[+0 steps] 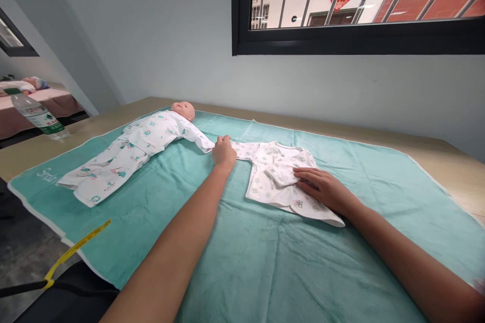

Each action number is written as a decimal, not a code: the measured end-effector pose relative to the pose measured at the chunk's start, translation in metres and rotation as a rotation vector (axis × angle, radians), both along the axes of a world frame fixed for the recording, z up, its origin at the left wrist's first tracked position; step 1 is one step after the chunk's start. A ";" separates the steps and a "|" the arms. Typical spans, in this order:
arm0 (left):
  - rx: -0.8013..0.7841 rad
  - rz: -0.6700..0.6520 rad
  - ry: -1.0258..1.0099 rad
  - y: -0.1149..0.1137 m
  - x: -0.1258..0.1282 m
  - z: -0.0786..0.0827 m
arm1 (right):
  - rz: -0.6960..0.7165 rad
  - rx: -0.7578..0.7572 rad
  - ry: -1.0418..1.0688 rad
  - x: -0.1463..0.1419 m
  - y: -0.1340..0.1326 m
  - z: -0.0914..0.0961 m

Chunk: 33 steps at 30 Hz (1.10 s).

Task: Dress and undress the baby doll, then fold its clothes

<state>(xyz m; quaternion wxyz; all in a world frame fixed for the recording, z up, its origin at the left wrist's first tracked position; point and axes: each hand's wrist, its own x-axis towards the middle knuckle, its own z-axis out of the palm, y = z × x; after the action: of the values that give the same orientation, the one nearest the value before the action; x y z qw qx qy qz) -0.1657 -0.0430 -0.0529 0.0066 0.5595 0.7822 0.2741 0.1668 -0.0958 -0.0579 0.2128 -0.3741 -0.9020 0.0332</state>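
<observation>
Both my hands are out on one head-camera view, looking forward and down along my bare forearms.

My left hand is reached far forward, fingers drawn together on the cuff of one sleeve of a small white printed shirt. The sleeve is stretched out straight to the left. My right hand lies spread and flat, palm down, on the lower right part of the shirt, pressing it in place. The shirt's other sleeve is already folded in across the chest, just beside my right fingertips.

The shirt lies flat near the middle of a teal towel that covers a pale wooden surface. Just beyond my left hand lies a baby doll on its back in a matching printed suit, one arm almost touching my knuckles. A water bottle stands at far left, well apart. A barred window sits in the wall above.

I judge the fold half made: one sleeve in, one out. Bringing in the stretched sleeve would call for keeping the body pinned so the cloth does not bunch.
</observation>
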 end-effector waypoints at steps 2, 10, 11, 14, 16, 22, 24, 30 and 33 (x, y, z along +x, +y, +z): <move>0.031 0.030 -0.064 0.000 -0.004 0.002 | -0.003 -0.001 0.001 0.000 0.000 0.000; 0.231 -0.205 -0.359 -0.013 0.039 0.036 | 0.005 -0.018 0.012 -0.002 0.000 0.001; 0.238 -0.366 -0.452 -0.019 0.054 0.041 | 0.008 -0.020 0.019 -0.002 0.000 0.001; 0.136 -0.902 -0.708 -0.034 0.093 0.048 | 0.008 -0.042 0.070 -0.002 -0.001 0.002; 0.163 -0.953 -0.753 -0.037 0.102 0.043 | -0.057 -0.068 0.149 0.000 -0.002 0.001; 0.004 -0.468 -0.481 -0.013 0.068 0.009 | -0.526 -0.269 0.492 0.010 0.009 0.000; -0.052 -0.476 -0.496 -0.007 0.062 0.002 | -0.679 -0.341 0.499 0.009 0.021 0.004; -0.039 -0.545 -0.799 -0.009 0.073 0.001 | -0.817 -0.597 0.434 -0.007 0.072 0.026; -0.024 -0.500 -1.025 -0.009 0.074 0.004 | -0.736 -0.770 0.497 -0.007 0.085 0.035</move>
<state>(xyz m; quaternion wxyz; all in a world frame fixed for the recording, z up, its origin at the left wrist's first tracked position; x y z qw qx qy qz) -0.0917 -0.0517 -0.0488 0.4562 0.5231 0.5259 0.4915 0.1593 -0.0104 -0.0229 0.2642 -0.6940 -0.5589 0.3691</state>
